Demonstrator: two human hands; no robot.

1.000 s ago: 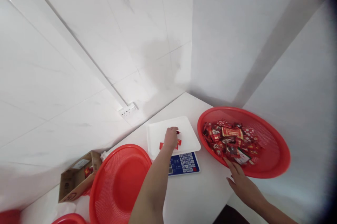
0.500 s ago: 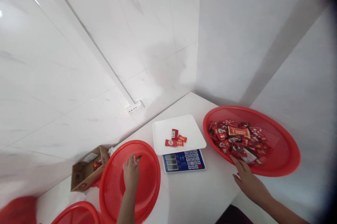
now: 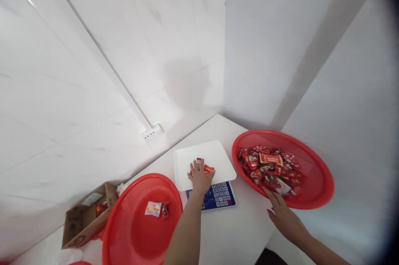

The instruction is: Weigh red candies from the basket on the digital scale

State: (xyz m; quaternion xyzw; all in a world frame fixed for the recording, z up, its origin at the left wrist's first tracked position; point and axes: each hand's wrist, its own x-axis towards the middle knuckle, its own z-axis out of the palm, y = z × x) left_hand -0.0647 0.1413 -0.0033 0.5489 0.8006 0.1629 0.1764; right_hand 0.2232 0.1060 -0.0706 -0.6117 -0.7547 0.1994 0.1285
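Observation:
My left hand (image 3: 199, 177) lies on the white tray of a scale (image 3: 215, 155), fingers spread over small red packets (image 3: 207, 168) there. My right hand (image 3: 282, 213) rests open on the white table, its fingertips at the near rim of a red basket (image 3: 318, 173) holding several red packets (image 3: 269, 167). A second red basket (image 3: 131, 227) to the left holds a pale packet and a dark one (image 3: 156, 209).
The scale's blue keypad (image 3: 218, 196) faces me below the tray. An open cardboard box (image 3: 82, 215) sits at the far left. A wall socket (image 3: 151, 133) is behind the scale. White tiled walls meet in a corner behind the table.
My left hand dropped packets into the left basket and has come back onto the scale tray over the red packets. My right hand has stayed by the right basket.

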